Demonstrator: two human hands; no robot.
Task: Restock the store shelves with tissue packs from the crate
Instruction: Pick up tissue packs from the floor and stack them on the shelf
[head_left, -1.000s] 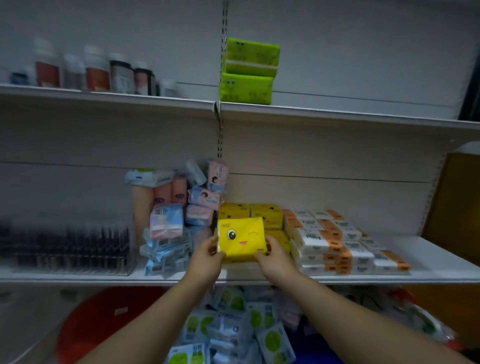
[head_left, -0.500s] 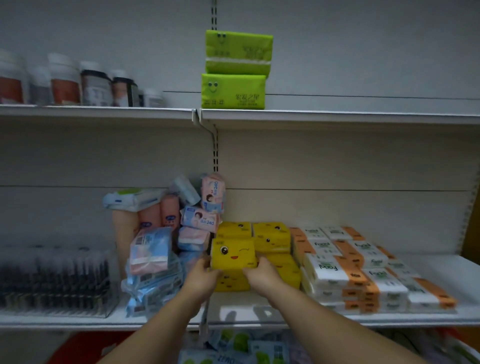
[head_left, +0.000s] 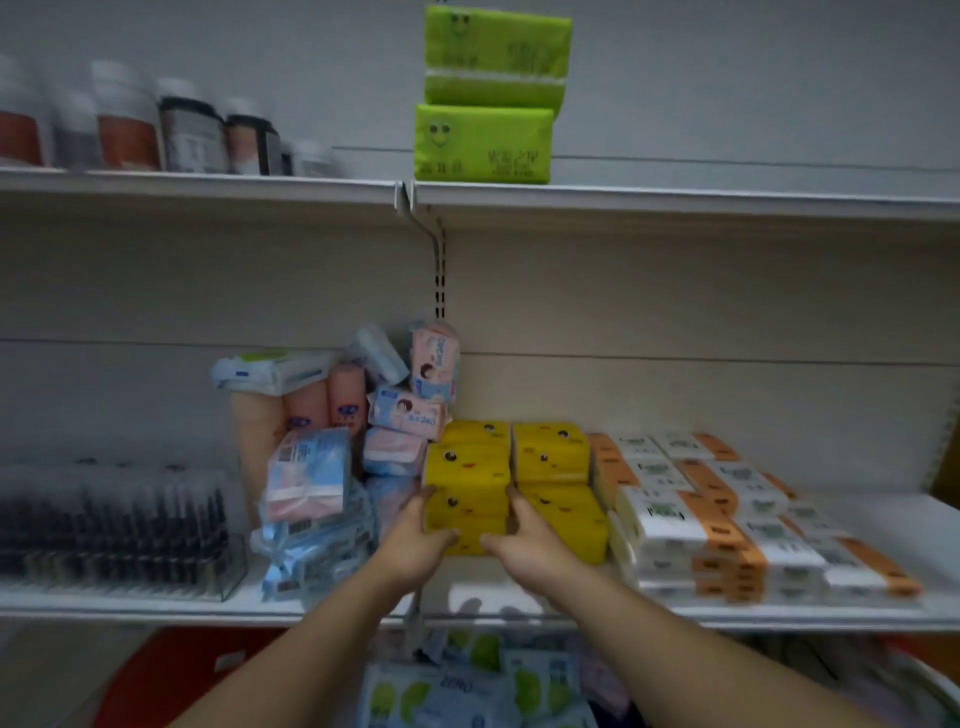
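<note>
A yellow tissue pack (head_left: 466, 506) with a cartoon face sits in the front left column of the yellow stack (head_left: 550, 457) on the middle shelf (head_left: 779, 616). My left hand (head_left: 415, 543) grips its left side and my right hand (head_left: 524, 543) grips its right side. Both thumbs lie along the pack's lower front edge. More yellow packs lie above, below and to the right of it. Below the shelf are white-and-green tissue packs (head_left: 467, 696); the crate around them is hardly visible.
Pink and blue packs (head_left: 322, 478) pile up to the left, orange-and-white packs (head_left: 727, 514) to the right. A clear tray of dark items (head_left: 114, 530) sits far left. Two green packs (head_left: 488, 140) and jars (head_left: 192, 135) stand on the upper shelf. Something red (head_left: 171, 675) lies lower left.
Both hands carried the yellow pack forward from the shelf's front edge and set it into the yellow stack. The view moved closer to the shelf.
</note>
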